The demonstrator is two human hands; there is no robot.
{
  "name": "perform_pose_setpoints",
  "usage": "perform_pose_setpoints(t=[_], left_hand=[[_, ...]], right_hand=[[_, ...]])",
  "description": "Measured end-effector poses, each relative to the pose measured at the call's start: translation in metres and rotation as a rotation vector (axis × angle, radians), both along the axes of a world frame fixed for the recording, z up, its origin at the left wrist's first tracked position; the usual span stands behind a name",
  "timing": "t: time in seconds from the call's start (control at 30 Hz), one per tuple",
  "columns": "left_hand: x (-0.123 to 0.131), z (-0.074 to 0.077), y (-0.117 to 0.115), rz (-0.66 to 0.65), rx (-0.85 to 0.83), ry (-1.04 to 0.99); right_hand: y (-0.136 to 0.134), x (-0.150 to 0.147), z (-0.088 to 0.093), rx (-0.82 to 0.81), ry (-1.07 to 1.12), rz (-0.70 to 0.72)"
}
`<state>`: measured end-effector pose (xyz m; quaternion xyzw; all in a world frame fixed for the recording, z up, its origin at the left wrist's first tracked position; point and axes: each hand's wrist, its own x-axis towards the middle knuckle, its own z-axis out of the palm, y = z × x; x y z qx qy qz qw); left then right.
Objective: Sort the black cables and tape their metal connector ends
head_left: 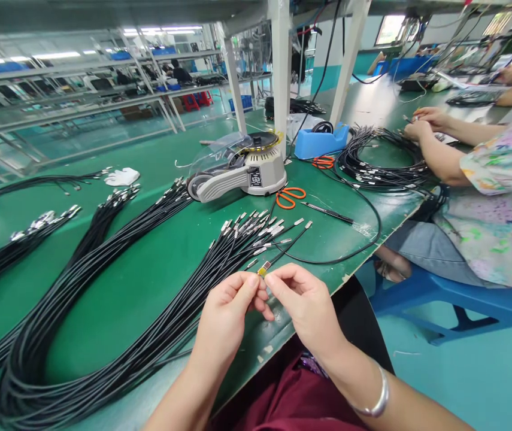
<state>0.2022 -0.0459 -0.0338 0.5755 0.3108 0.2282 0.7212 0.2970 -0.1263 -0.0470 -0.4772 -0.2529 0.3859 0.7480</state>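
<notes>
Connector (264, 268), a small metal piece with a yellow patch at its near end, sits between the fingertips of the two hands, just above the near edge of the green desk (112, 311). Its long axis lies aslant: the metal end points to about one o'clock, the yellow end to seven. Past it a black cable (288, 246) runs on toward one o'clock; whether the two are joined is hard to tell. The left hand (231, 305) is nearly closed, thumb and forefinger pinching the yellow end, the other fingers loosely curled. The right hand (303, 302) has thumb and forefinger bent together, their tips at the connector's right side — whether they grip or only touch, I cannot tell. Taking the connector as the dial's centre, the cable bundle (184, 320) sweeps round from eight o'clock, its silver tips near twelve. Farther out at twelve stands a round tape machine (264, 170) — orange-handled scissors (290, 190) lie just beside it, between twelve and one.
</notes>
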Motion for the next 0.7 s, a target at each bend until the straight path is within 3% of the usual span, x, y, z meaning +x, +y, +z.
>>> perform_pose_setpoints(t=[0.13, 0.27, 0.47, 0.7], left_hand=[[0.0, 0.0, -0.001, 0.016, 0.017, -0.009], [-0.002, 0.004, 0.0, -0.039, -0.071, -0.059], [-0.005, 0.007, 0.011, -0.25, -0.308, -0.146], [-0.009, 0.0, 0.014, -0.467, -0.535, -0.206]], right_hand=[[0.0, 0.0, 0.001, -0.011, -0.011, -0.006], [0.002, 0.001, -0.002, 0.003, 0.002, 0.057], [0.005, 0.008, -0.012, -0.039, -0.124, 0.03], [0.01, 0.027, -0.02, 0.14, -0.187, 0.172]])
